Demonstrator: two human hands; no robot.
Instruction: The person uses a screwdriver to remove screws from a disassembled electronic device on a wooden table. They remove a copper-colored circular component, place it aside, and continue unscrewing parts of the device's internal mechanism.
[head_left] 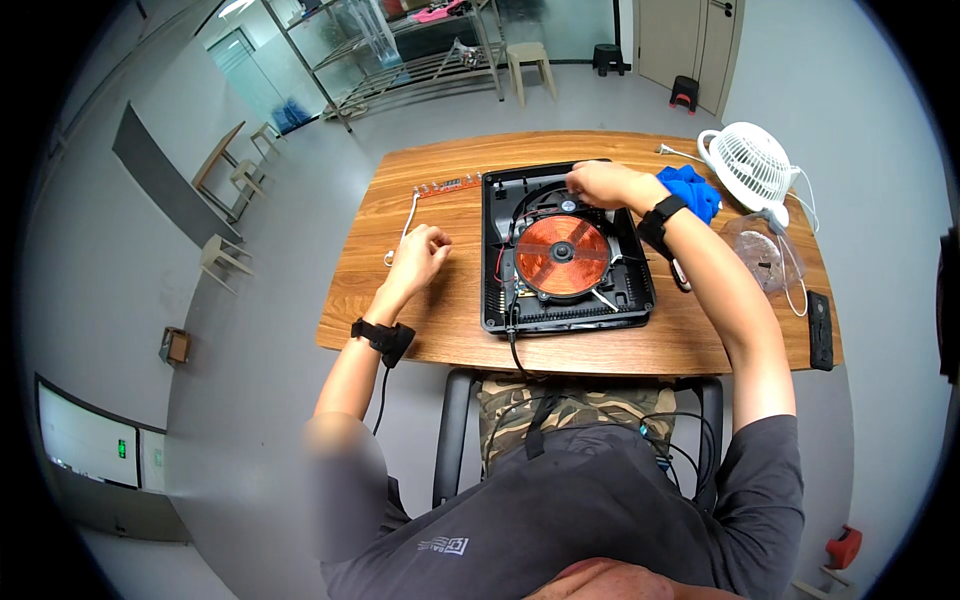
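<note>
An opened induction cooker (497, 262) lies on the table, its black housing showing the inner parts. In its middle sits a round copper coil (540, 262) with a dark hub. My right hand (603, 184) reaches over the housing's far edge, its fingers closed and pointing down beside the fan area; whatever they hold is hidden. My left hand (422, 256) hovers or rests at the table left of the cooker, fingers loosely bent and a little apart, with nothing visible in them. Just beyond it lies an orange-red circuit strip (448, 186) with a white cable (410, 215).
A blue cloth (690, 190), a white fan (750, 165), a clear plastic container (760, 255) with small dark parts and a black flat piece (820, 330) occupy the table's right side. A black cord (516, 352) hangs over the near edge.
</note>
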